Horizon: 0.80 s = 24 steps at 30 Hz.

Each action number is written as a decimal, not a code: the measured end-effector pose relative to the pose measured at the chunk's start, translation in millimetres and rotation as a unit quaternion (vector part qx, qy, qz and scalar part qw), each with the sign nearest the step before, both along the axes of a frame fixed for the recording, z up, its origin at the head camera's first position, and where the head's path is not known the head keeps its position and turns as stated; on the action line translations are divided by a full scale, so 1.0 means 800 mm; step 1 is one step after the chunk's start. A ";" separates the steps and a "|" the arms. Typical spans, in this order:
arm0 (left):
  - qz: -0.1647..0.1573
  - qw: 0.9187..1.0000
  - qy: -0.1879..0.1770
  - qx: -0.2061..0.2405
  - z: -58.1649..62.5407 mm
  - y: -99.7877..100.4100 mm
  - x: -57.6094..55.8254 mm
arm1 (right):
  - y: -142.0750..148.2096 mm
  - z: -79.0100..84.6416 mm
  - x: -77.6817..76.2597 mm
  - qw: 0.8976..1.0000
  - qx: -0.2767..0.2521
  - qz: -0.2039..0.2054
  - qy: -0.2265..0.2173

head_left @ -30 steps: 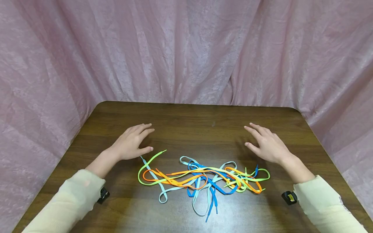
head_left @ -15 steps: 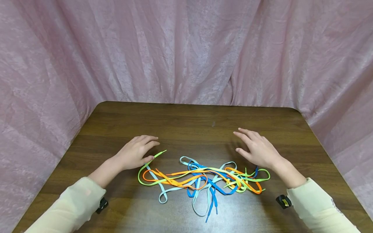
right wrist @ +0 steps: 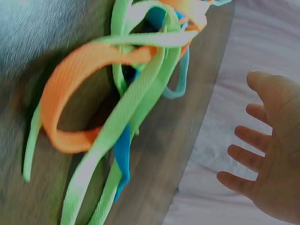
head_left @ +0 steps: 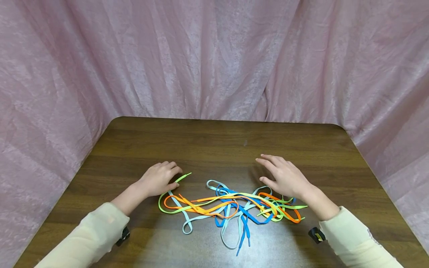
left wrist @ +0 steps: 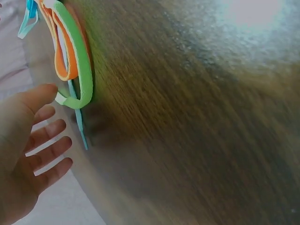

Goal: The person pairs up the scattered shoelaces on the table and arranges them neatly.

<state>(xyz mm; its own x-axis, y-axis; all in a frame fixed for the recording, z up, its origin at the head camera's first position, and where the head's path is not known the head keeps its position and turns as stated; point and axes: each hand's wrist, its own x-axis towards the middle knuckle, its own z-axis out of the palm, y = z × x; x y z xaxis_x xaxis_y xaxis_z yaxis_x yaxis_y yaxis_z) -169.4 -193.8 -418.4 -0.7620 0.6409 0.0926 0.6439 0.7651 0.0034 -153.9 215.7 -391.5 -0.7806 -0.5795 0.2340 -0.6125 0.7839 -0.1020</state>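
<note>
A tangle of flat shoelaces lies across the tabletop: a lime-green lace [left wrist: 85,70], an orange lace [right wrist: 65,84], a light blue lace [head_left: 185,216] and a dark blue lace [head_left: 248,214]. My left hand [head_left: 161,180] is over the tangle's left end. Its thumb tip is right at the green lace's end, fingers bent and spread apart from the thumb, gripping nothing. Past the tangle's right part, my right hand [head_left: 285,178] hovers with fingers extended, holding nothing. Its wrist hides part of the green loop in the head view.
The brown wooden table [head_left: 201,145] has rounded far corners. Pink curtains [head_left: 214,59] hang behind it and along both sides. A black wrist device [head_left: 316,235] sits under the right sleeve, another [head_left: 123,236] under the left.
Both hands have come inward and nearer the laces: the left to the right and down, its fingers bending more, the right to the left and down. The laces have not moved.
</note>
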 end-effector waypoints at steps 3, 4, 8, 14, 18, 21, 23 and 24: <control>0.008 1.000 -0.016 -0.005 -0.002 0.004 -0.003 | -0.008 -0.002 0.002 1.000 0.000 0.011 -0.002; 0.010 1.000 -0.021 -0.004 -0.003 0.006 -0.004 | -0.011 -0.003 0.003 1.000 0.000 0.014 -0.002; 0.026 0.999 -0.046 0.002 -0.003 0.011 -0.008 | -0.023 -0.006 0.007 1.000 -0.002 0.027 -0.001; 0.043 0.996 -0.076 0.010 -0.005 0.015 -0.012 | -0.038 -0.010 0.012 0.999 -0.001 0.041 -0.008; 0.045 0.995 -0.084 0.016 -0.005 0.017 -0.013 | -0.046 -0.013 0.015 0.999 0.001 0.049 -0.014; 0.043 0.995 -0.084 0.018 -0.006 0.016 -0.013 | -0.052 -0.013 0.016 0.998 0.006 0.055 -0.017; 0.043 0.995 -0.084 0.021 -0.005 0.016 -0.013 | -0.056 -0.013 0.016 0.998 0.008 0.060 -0.018; 0.044 0.995 -0.086 0.023 -0.005 0.016 -0.013 | -0.058 -0.012 0.017 0.998 0.007 0.062 -0.019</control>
<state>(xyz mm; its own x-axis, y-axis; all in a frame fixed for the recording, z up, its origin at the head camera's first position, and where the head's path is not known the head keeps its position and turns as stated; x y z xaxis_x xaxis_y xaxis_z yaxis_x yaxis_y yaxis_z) -179.9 -181.2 -422.4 -0.8219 0.5694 -0.0171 0.5616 0.8149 0.1435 -140.7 168.9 -401.4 -0.7101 -0.6760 0.1969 -0.7015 0.7033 -0.1153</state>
